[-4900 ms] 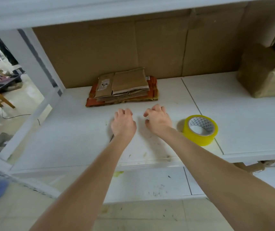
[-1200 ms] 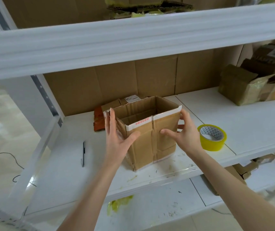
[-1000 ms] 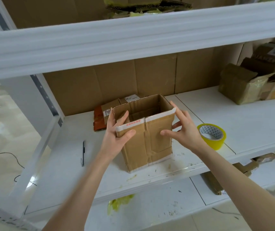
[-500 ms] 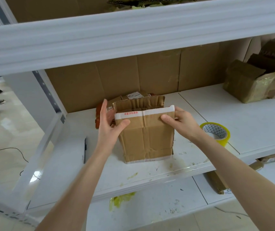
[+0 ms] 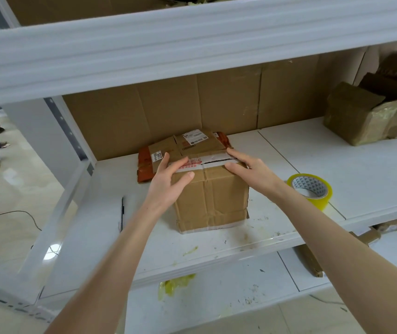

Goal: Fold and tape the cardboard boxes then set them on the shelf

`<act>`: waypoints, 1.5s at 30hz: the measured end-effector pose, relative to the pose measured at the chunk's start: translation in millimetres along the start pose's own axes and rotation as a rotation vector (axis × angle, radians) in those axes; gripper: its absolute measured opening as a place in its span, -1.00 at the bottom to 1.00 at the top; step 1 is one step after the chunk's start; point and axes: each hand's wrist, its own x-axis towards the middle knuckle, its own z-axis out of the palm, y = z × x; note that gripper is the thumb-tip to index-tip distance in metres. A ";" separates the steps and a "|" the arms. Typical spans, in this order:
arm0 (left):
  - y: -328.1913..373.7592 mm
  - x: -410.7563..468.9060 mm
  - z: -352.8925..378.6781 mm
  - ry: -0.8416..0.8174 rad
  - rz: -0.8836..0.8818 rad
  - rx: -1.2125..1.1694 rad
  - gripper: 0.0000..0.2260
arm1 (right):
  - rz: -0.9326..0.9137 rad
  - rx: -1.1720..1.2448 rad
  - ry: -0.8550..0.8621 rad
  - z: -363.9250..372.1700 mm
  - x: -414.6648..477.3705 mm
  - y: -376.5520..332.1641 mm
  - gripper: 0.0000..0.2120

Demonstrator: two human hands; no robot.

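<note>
The box [image 5: 213, 198], open a moment ago, now has its flaps folded down, with a thin dark gap along the seam. It stands near the shelf's [image 5: 337, 165] front edge. The left hand [image 5: 168, 182] presses the top with fingers spread and its thumb on the front face. The right hand [image 5: 250, 168] presses with fingers straight and close together. The cardboard is creased and worn. A glossy yellow tape roll [image 5: 309, 190] lies to the right, so taping probably comes next.

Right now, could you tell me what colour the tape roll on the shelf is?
The tape roll is translucent yellow, seen best in the head view.
</note>
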 end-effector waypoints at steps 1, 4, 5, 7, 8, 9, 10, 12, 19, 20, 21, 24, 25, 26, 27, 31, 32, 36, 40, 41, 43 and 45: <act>2.1 -0.7 0.6 0.005 -0.007 -0.013 -0.60 | -0.003 -0.013 0.002 0.4 0.0 -0.4 -0.51; 2.6 -5.4 1.6 0.008 -0.014 -0.043 -0.58 | 0.006 -0.130 -0.003 3.6 0.6 -2.1 -0.48; 1.0 -7.2 1.6 0.004 -0.009 -0.051 -0.58 | 0.016 -0.173 -0.005 4.3 1.5 -2.2 -0.47; -1.7 -8.4 0.7 -0.003 0.010 -0.066 -0.60 | 0.035 -0.223 0.005 5.2 4.0 -2.6 -0.47; -2.3 -8.4 0.0 -0.004 0.025 -0.059 -0.62 | 0.043 -0.225 0.014 5.5 4.5 -2.8 -0.48; -2.3 -8.0 -0.8 -0.002 0.044 -0.040 -0.63 | 0.045 -0.211 0.027 5.6 4.8 -2.5 -0.50; -2.1 -7.3 -1.0 0.001 0.061 -0.017 -0.64 | 0.036 -0.192 0.039 5.7 5.2 -2.0 -0.52; -0.9 -6.5 -1.3 0.003 0.065 0.049 -0.64 | 0.001 -0.170 0.048 5.6 5.3 -1.0 -0.56; 25.2 -3.9 7.8 0.114 0.314 0.683 -0.54 | 0.013 -0.145 0.062 5.5 5.9 -3.8 -0.63; 29.1 -3.8 13.8 0.067 0.316 0.718 -0.49 | 0.010 -0.164 0.076 5.2 5.4 -3.9 -0.64; 30.1 -5.0 19.7 0.021 0.304 0.772 -0.46 | 0.002 -0.179 0.093 5.5 4.7 -3.8 -0.64; 25.3 -6.4 25.9 0.003 0.302 0.887 -0.44 | -0.012 -0.173 0.099 7.7 2.2 -7.4 -0.64; 24.3 -5.7 25.1 0.010 0.298 0.877 -0.44 | 0.003 -0.112 0.090 7.8 -0.3 -7.9 -0.63; 23.7 -5.0 23.9 0.016 0.291 0.862 -0.45 | 0.037 -0.004 0.099 7.7 -4.1 -6.8 -0.61; 23.6 -3.9 22.9 0.025 0.283 0.849 -0.46 | 0.082 0.100 0.139 6.7 -8.7 -3.6 -0.60; 24.6 -3.4 21.7 0.048 0.265 0.833 -0.46 | 0.217 -0.320 0.411 -13.9 -29.1 35.4 -0.69; 24.3 -3.7 21.3 0.046 0.260 0.822 -0.46 | 0.273 -0.482 0.417 -21.1 -33.7 47.5 -0.69; 24.4 -3.1 15.5 0.021 0.240 0.792 -0.46 | 0.544 -0.873 0.301 -41.2 -44.9 86.8 -0.59; 26.9 -4.1 9.7 -0.012 0.260 0.772 -0.45 | 0.514 -0.966 0.244 -51.5 -51.8 98.1 -0.57; 27.1 -4.5 8.6 -0.018 0.261 0.773 -0.44 | 0.466 -0.924 0.268 -54.9 -50.0 91.5 -0.57; 27.1 -4.8 6.8 -0.034 0.267 0.774 -0.44 | 0.335 -0.701 0.334 -61.7 -42.8 64.7 -0.58; 25.5 -3.6 4.5 -0.062 0.282 0.760 -0.44 | 0.169 -0.400 0.367 -66.9 -30.2 24.3 -0.61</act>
